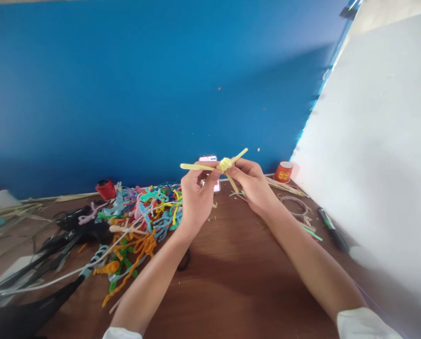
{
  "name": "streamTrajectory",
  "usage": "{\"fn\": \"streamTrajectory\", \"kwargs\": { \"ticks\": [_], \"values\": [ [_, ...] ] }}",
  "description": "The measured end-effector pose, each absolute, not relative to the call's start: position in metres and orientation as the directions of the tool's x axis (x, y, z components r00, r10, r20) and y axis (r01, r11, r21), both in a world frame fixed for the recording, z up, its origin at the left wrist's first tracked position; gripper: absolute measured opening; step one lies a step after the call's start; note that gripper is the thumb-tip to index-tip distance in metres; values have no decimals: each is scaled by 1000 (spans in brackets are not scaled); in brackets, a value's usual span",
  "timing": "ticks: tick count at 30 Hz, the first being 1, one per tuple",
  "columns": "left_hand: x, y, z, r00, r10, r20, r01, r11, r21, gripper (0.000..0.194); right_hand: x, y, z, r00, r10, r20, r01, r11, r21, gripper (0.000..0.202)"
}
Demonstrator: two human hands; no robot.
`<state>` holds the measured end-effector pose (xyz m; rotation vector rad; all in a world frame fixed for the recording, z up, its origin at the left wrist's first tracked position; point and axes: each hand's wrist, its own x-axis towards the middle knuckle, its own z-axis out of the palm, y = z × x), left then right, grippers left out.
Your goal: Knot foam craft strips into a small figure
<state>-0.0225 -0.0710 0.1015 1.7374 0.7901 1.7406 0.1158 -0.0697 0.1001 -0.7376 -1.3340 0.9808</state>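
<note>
Between my two hands, above the table, is a pale yellow knotted strip (225,164) with a bunched middle and several loose ends sticking out. My left hand (198,193) is closed on its left side, thumb and fingers pinching next to the knot; one end points out to the left. My right hand (254,184) pinches the knot's right side, with one end rising to the upper right and another hanging down. Partly hidden behind my left hand, a phone (208,158) with a lit screen leans near the wall.
A heap of colourful fuzzy pipe cleaners (143,212) lies left on the brown table (238,282), beside black straps and a white cable (72,273). A red paper cup (283,172), a clear tape-like ring (295,206) and a marker (332,228) are at right. A blue wall (161,94) stands behind.
</note>
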Motion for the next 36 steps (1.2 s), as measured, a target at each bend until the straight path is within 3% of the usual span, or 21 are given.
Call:
{"fn": "streamTrajectory", "kwargs": {
  "ticks": [2, 4, 7, 10, 13, 16, 19, 21, 23, 27, 36],
  "values": [
    [-24, -73, 104, 14, 676, 737, 91, -734, 672, 8, 116, -71, 103, -154, 949, 274, -363, 203, -910, 26],
    [-25, -74, 106, 27, 637, 771, 125, -767, 629, 9, 114, -73, 104, -249, 950, 187, -468, 51, -882, 26],
    [-27, -73, 105, 0, 695, 719, 67, -717, 694, 12, 109, -75, 104, -177, 951, 253, -442, 153, -884, 32],
    [-28, -69, 102, -27, 790, 612, -97, -611, 785, 20, 107, -76, 103, 22, 852, 522, -109, 521, -846, 34],
    [-27, -66, 101, -26, 850, 526, -227, -518, 825, 23, 111, -75, 101, 51, 578, 815, 372, 746, -552, 22],
    [-25, -68, 104, -24, 888, 458, -298, -444, 845, 26, 115, -69, 93, 0, 348, 937, 606, 746, -277, 11],
    [-24, -72, 108, -22, 928, 373, -363, -355, 862, 29, 116, -60, 83, 41, 177, 983, 670, 725, -158, 13],
    [-23, -73, 111, -25, 950, 312, -389, -297, 872, 30, 117, -55, 78, 144, -11, 990, 695, 713, -93, 19],
    [-23, -74, 112, -30, 961, 275, -401, -264, 877, 30, 119, -52, 77, 58, -106, 993, 745, 667, 27, 28],
    [-22, -72, 110, -5, 965, 261, -400, -242, 884, 30, 121, -51, 79, -205, -80, 976, 772, 600, 211, 31],
    [-21, -68, 103, 43, 923, 382, -335, -346, 876, 30, 123, -49, 77, -240, 8, 971, 738, 652, 177, 31]
  ]
}}
